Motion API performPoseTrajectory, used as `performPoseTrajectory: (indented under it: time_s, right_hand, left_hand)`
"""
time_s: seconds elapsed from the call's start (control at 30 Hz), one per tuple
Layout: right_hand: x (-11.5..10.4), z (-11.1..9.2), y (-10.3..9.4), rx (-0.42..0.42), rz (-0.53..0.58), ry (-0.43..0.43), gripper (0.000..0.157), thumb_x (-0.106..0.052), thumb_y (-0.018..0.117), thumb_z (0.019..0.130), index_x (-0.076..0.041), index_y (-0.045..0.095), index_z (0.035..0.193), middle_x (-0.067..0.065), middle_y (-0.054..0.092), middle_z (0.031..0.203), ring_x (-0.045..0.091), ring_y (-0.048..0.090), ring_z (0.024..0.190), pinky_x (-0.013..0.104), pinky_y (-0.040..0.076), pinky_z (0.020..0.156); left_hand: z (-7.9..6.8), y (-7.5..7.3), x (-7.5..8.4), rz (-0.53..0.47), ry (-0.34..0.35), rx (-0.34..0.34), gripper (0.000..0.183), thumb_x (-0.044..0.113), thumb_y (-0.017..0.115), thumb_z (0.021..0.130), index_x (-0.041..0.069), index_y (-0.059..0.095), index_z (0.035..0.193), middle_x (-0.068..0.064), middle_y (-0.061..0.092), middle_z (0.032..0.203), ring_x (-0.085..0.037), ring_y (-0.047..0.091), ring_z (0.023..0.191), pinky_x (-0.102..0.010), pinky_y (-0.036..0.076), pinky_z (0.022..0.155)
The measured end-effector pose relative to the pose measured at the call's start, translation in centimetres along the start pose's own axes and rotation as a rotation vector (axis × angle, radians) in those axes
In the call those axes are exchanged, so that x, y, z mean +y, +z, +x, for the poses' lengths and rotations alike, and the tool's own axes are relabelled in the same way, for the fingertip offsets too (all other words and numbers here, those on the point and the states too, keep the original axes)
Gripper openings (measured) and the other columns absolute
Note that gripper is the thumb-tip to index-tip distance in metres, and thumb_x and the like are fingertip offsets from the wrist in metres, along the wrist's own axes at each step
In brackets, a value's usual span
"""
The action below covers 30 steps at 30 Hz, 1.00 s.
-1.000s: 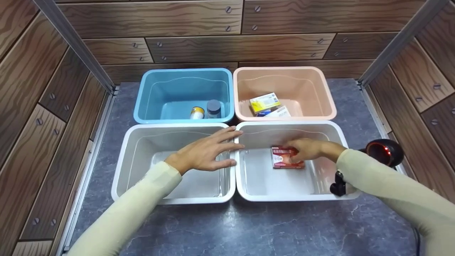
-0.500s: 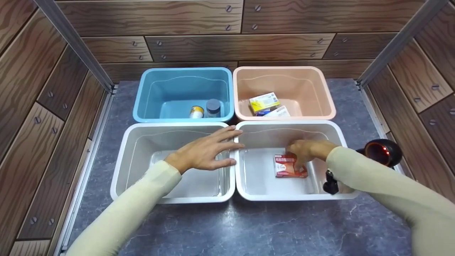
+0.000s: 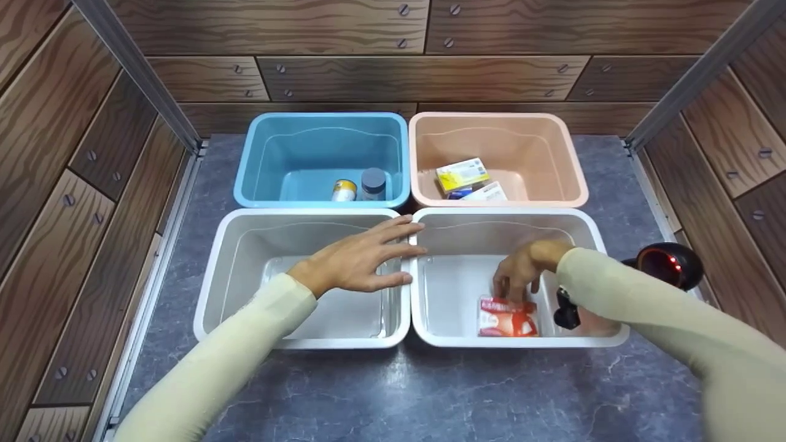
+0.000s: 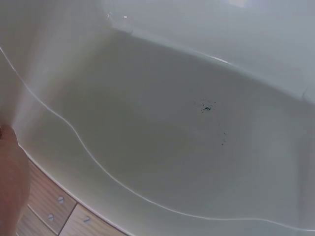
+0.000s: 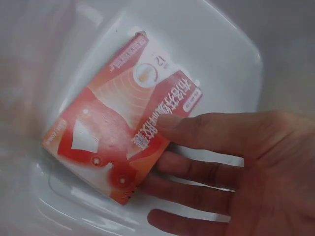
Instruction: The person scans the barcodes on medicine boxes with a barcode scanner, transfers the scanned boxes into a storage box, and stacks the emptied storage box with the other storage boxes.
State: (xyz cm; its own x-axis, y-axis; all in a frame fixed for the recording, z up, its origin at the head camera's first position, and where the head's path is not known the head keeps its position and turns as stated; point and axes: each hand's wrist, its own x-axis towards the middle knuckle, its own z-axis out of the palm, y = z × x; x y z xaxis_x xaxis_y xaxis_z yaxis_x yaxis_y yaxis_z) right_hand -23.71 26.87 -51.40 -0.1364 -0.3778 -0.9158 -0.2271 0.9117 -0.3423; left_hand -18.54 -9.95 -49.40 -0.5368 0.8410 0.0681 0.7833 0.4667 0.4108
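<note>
In the right-hand white bin (image 3: 454,291), my right hand (image 3: 519,273) reaches down to a red and white medicine box (image 3: 506,322). The right wrist view shows my thumb on the printed face of the box (image 5: 108,128), with the other fingers at its edge, pinching it. Across the touching rims of the two white bins lies my left hand (image 3: 362,258), fingers straight and spread, holding nothing. The left wrist view looks into the left-hand white bin (image 4: 147,98), with a bit of my hand at its left edge.
Behind stand a blue bin (image 3: 325,147) with an orange and white bottle (image 3: 344,190) and a dark-lidded bottle (image 3: 373,184), and a peach bin (image 3: 503,144) with several medicine boxes (image 3: 462,175). A black device with red lights (image 3: 669,265) sits at the right. Wood-patterned walls enclose the sides.
My right hand and the red medicine box have moved toward the near wall of the right-hand white bin. My left hand keeps its place on the rims.
</note>
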Motion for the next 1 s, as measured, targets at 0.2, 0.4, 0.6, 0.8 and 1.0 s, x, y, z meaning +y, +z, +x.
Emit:
performPoseTrajectory:
  time_s: [0.2, 0.4, 0.6, 0.8, 1.0]
  right_hand:
    - [-0.5, 0.5, 0.6, -0.035, -0.007, -0.053, 0.035, -0.005, 0.074, 0.096, -0.006, 0.061, 0.128, 0.008, 0.069, 0.113, 0.013, 0.062, 0.096, 0.055, 0.061, 0.103]
    - [-0.4, 0.5, 0.7, -0.02, -0.051, -0.082, 0.026, -0.004, 0.075, 0.094, -0.005, 0.067, 0.119, 0.0, 0.067, 0.101, 0.011, 0.058, 0.088, 0.038, 0.061, 0.088]
    - [-1.0, -1.5, 0.1, 0.128, 0.004, -0.194, 0.023, -0.006, 0.072, 0.093, -0.004, 0.068, 0.115, 0.002, 0.064, 0.099, 0.013, 0.058, 0.085, 0.025, 0.051, 0.074]
    - [-2.4, -5.1, 0.2, 0.441, 0.046, -0.445, 0.028, -0.007, 0.072, 0.094, -0.007, 0.071, 0.121, 0.01, 0.073, 0.107, 0.015, 0.064, 0.091, 0.027, 0.058, 0.075]
    - [-3.6, -8.4, 1.7, 0.763, 0.005, -0.576, 0.029, -0.006, 0.077, 0.093, -0.016, 0.077, 0.12, 0.004, 0.076, 0.107, 0.01, 0.066, 0.086, 0.025, 0.057, 0.075]
  left_hand:
    - [0.0, 0.0, 0.0, -0.001, 0.003, 0.009, 0.059, 0.056, 0.054, 0.111, 0.025, 0.057, 0.16, -0.004, 0.031, 0.18, -0.029, 0.016, 0.171, -0.049, 0.024, 0.138]
    - [-0.1, 0.1, 0.1, -0.007, 0.0, 0.0, 0.059, 0.057, 0.053, 0.111, 0.026, 0.056, 0.161, -0.004, 0.03, 0.181, -0.028, 0.015, 0.171, -0.049, 0.024, 0.138]
    - [-0.3, 0.1, 0.0, -0.014, -0.009, 0.004, 0.059, 0.057, 0.053, 0.11, 0.027, 0.056, 0.161, -0.002, 0.029, 0.181, -0.028, 0.015, 0.172, -0.049, 0.023, 0.138]
    - [-0.2, 0.2, 0.0, -0.017, -0.003, 0.01, 0.06, 0.057, 0.053, 0.11, 0.025, 0.056, 0.161, -0.004, 0.03, 0.181, -0.029, 0.015, 0.171, -0.049, 0.022, 0.138]
    - [-0.1, 0.2, 0.1, 0.002, -0.003, 0.013, 0.059, 0.058, 0.053, 0.111, 0.026, 0.056, 0.161, -0.003, 0.031, 0.181, -0.028, 0.017, 0.171, -0.05, 0.026, 0.137]
